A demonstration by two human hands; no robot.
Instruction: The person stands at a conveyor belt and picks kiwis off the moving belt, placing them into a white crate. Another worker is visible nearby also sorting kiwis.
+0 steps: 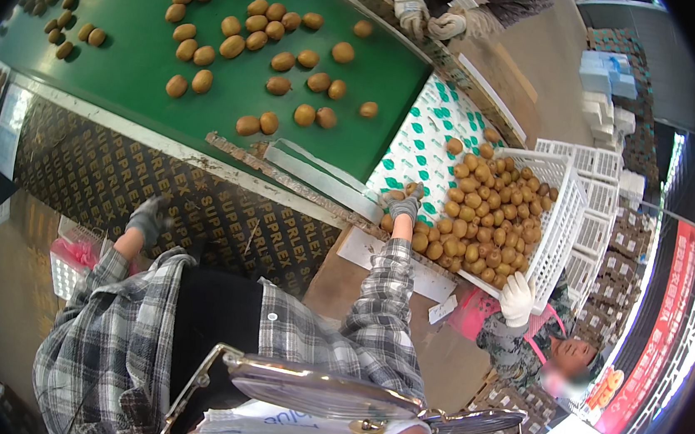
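My left hand [147, 220], in a grey glove, hovers over the dark printed board beside the belt; it is blurred and I see no fruit in it. My right hand [404, 205], also gloved in grey, reaches to the near edge of the white sheet with green leaf print [419, 155]. Its fingers are at a couple of kiwifruit [395, 194]; whether they grip one is unclear. Right of it, a white plastic crate [565, 200] lies tipped, with a heap of kiwifruit [492, 212] spilling from its open side. More kiwifruit [254, 41] lie scattered on the green conveyor belt [129, 70].
A co-worker's white-gloved hand [516, 299] holds the crate's near corner. Across the belt, another person's gloved hands [429, 21] rest near the side board. A wooden strip [300, 184] borders the belt's near corner. Stacked white crates [595, 222] stand at the right; a basket [66, 268] is below my left hand.
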